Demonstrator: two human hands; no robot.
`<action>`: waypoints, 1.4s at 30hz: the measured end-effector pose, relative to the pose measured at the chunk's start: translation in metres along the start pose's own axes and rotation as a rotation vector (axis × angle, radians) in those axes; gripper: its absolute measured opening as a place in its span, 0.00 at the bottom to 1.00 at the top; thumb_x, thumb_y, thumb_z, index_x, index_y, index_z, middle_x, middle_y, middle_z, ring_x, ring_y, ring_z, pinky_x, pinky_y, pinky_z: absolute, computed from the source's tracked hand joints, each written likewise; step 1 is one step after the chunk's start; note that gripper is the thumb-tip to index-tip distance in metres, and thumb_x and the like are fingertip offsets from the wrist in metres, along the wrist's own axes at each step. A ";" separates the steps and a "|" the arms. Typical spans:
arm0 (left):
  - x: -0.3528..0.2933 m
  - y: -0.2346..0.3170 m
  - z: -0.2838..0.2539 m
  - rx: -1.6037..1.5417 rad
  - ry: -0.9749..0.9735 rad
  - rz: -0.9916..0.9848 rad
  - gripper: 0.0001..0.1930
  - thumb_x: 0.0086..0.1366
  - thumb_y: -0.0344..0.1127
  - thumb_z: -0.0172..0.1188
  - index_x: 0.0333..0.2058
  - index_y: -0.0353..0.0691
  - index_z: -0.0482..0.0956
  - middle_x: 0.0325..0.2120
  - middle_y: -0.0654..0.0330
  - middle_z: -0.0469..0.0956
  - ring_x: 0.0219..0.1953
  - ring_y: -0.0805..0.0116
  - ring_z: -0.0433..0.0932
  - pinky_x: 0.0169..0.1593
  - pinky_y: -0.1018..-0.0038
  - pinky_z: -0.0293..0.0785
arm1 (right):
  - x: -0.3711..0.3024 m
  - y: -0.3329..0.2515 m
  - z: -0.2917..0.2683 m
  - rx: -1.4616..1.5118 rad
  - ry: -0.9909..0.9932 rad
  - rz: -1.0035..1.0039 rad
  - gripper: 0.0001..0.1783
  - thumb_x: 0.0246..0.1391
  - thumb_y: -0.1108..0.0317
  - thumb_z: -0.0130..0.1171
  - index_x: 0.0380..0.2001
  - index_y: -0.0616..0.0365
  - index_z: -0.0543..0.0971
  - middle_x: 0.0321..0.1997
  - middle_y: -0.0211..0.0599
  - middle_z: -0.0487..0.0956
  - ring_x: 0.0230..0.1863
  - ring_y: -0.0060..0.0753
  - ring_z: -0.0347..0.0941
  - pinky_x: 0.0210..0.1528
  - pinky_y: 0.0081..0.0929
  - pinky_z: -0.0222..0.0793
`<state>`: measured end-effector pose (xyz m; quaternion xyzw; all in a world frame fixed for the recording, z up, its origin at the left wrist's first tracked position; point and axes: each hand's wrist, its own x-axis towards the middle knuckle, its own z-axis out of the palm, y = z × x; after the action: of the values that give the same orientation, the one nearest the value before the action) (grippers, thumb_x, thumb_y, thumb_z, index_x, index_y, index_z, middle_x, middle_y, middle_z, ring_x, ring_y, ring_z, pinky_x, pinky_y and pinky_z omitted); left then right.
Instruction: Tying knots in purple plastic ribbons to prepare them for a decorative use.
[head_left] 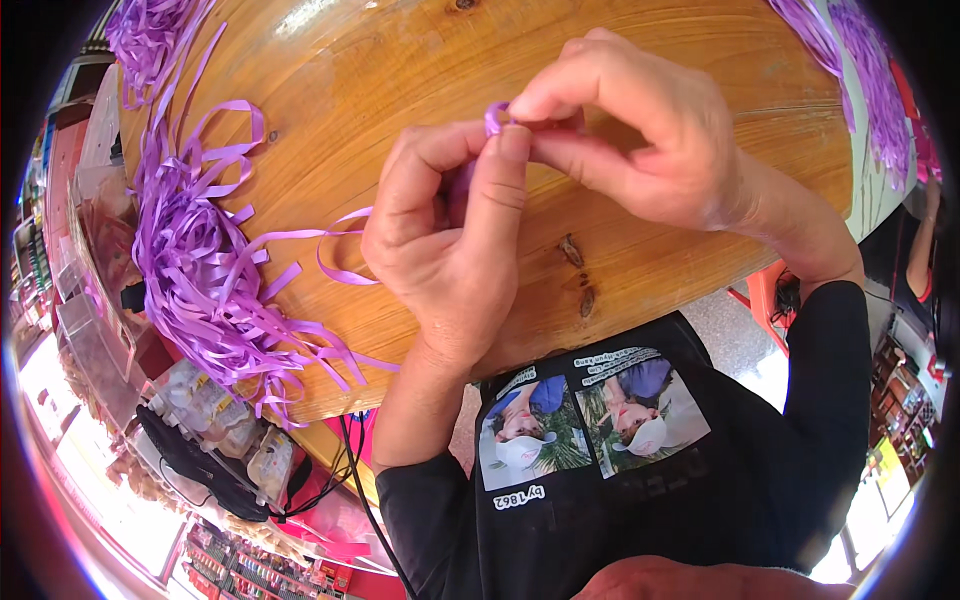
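A small loop of purple ribbon [494,119] stands up between my two hands, above the wooden table. My left hand [450,220] pinches it between thumb and forefinger, the other fingers curled in. Part of the ribbon shows inside that palm, and a loose strand trails off to the left. From the right, my right hand [640,130] comes to the loop with thumb and fingertips pressed together at its edge. What those fingertips grip is mostly hidden, but they meet the ribbon. A big tangled heap of purple ribbon strips [200,260] lies on the left side of the table.
The round-edged wooden table [360,90] spreads under both hands. More purple ribbon [870,90] lies in a bundle at the far right, over a pale sheet. Plastic bags [205,400] and black cables [355,460] sit beyond the left edge. A red stool [768,300] stands below at right.
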<state>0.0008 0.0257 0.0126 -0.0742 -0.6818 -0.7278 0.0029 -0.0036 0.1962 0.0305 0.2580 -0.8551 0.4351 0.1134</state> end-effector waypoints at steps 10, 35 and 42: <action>0.006 0.010 -0.007 -0.407 -0.090 -0.314 0.04 0.62 0.24 0.58 0.35 0.32 0.77 0.28 0.69 0.75 0.28 0.85 0.67 0.32 0.88 0.63 | 0.007 0.007 0.003 0.442 -0.078 0.134 0.13 0.51 0.82 0.56 0.41 0.65 0.76 0.34 0.37 0.78 0.37 0.27 0.75 0.40 0.21 0.70; 0.010 0.012 -0.006 -0.165 -0.097 -0.330 0.05 0.58 0.24 0.62 0.33 0.32 0.78 0.25 0.70 0.74 0.26 0.86 0.68 0.29 0.90 0.63 | 0.014 0.005 -0.029 -0.129 0.032 -0.296 0.10 0.42 0.74 0.62 0.32 0.60 0.80 0.29 0.34 0.76 0.28 0.32 0.71 0.30 0.25 0.64; 0.009 0.010 -0.004 -0.161 -0.063 -0.300 0.05 0.58 0.25 0.62 0.34 0.32 0.77 0.25 0.70 0.73 0.24 0.87 0.66 0.28 0.90 0.62 | 0.009 -0.003 -0.030 0.002 0.000 -0.103 0.07 0.44 0.74 0.65 0.30 0.56 0.80 0.29 0.32 0.77 0.28 0.33 0.71 0.29 0.24 0.64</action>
<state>-0.0074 0.0220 0.0235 0.0057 -0.6245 -0.7696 -0.1334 -0.0107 0.2152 0.0542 0.3018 -0.8401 0.4298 0.1356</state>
